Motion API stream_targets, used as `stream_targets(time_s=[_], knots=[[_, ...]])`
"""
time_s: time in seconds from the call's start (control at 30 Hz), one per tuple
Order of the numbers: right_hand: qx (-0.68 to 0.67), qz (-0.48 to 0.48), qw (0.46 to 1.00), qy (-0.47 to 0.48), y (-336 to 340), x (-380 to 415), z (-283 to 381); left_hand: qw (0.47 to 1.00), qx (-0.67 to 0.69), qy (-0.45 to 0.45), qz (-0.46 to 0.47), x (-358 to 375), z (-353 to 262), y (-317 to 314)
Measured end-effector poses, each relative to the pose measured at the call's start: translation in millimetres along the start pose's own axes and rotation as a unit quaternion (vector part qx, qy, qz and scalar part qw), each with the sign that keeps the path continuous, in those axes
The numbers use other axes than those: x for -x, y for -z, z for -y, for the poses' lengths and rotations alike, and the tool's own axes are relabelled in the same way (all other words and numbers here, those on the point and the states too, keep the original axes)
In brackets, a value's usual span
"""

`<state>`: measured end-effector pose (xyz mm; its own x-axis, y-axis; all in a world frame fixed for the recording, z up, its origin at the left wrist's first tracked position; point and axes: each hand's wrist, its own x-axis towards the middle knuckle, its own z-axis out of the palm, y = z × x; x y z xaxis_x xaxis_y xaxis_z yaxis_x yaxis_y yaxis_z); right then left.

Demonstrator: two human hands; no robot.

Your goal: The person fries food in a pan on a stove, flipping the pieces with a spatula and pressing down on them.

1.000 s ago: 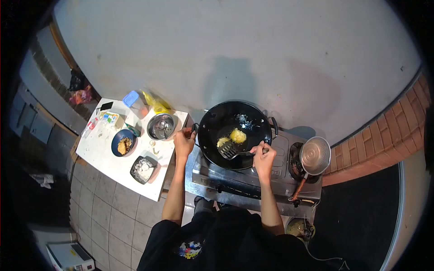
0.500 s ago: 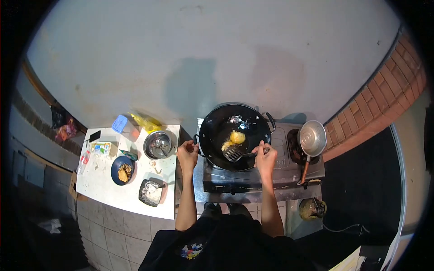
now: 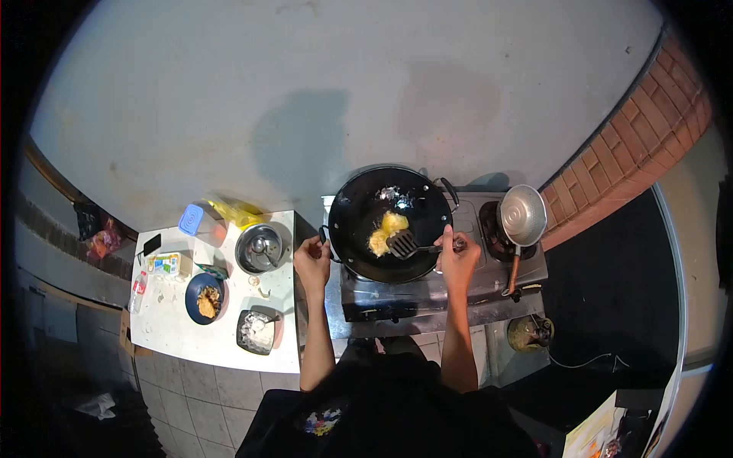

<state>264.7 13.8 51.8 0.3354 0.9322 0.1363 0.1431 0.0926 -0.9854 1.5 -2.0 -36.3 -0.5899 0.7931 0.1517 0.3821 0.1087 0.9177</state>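
A large black wok (image 3: 359, 256) sits on the stove, with two golden fried pieces (image 3: 387, 231) in its oil. My left hand (image 3: 312, 263) is closed at the wok's left handle (image 3: 325, 237), fingers pinched around it. In my right hand (image 3: 458, 256) is a slotted spatula (image 3: 402, 244), gripped by its handle over the wok's right rim. Its dark slotted head lies against the right side of the fried pieces.
A silver saucepan (image 3: 523, 216) with a wooden handle stands on the right burner. On the white table (image 3: 168, 336) at left are a steel bowl (image 3: 246, 258), a blue plate (image 3: 195, 307) of fried food, a dark bowl of white flour (image 3: 257, 333) and a lidded container (image 3: 200, 221). A gas cylinder (image 3: 527, 343) stands below right.
The spatula head has shifted slightly up and right, to the right side of the fried pieces. My left hand stays at the wok handle. The whole view has shifted a little.
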Motion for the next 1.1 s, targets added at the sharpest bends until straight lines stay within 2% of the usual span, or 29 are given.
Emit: stream_targets(time_s=[0.13, 0.33, 0.63, 0.7, 0.83, 0.97, 1.1], knots=[[0.018, 0.007, 1.000, -0.014, -0.5, -2.2, 3.5, 1.000, -0.003, 0.011, -0.009, 2.0, -4.4, -0.6], [0.021, 0.062, 0.997, 0.034, 17.5, -15.2, 0.4, 0.999, -0.024, 0.020, -0.012, 6.9, -11.8, 1.4], [0.106, 0.121, 0.979, 0.125, 25.2, -36.8, 4.1, 0.998, -0.041, -0.007, -0.051, 18.2, -17.5, -6.4], [0.173, 0.152, 0.953, 0.197, 26.4, -39.2, 16.0, 0.997, -0.055, 0.000, -0.053, 17.7, -18.8, -6.4], [0.172, 0.230, 0.935, 0.208, 22.7, -49.4, 17.0, 0.997, -0.064, 0.007, -0.045, 18.3, -24.4, -5.1], [0.194, 0.248, 0.912, 0.262, 14.9, -59.4, 15.3, 0.995, -0.085, -0.021, -0.042, 14.1, -11.7, -5.1], [0.230, 0.274, 0.896, 0.262, 7.0, -69.4, 20.5, 0.993, -0.090, -0.035, -0.066, 15.9, -19.6, -6.7]])
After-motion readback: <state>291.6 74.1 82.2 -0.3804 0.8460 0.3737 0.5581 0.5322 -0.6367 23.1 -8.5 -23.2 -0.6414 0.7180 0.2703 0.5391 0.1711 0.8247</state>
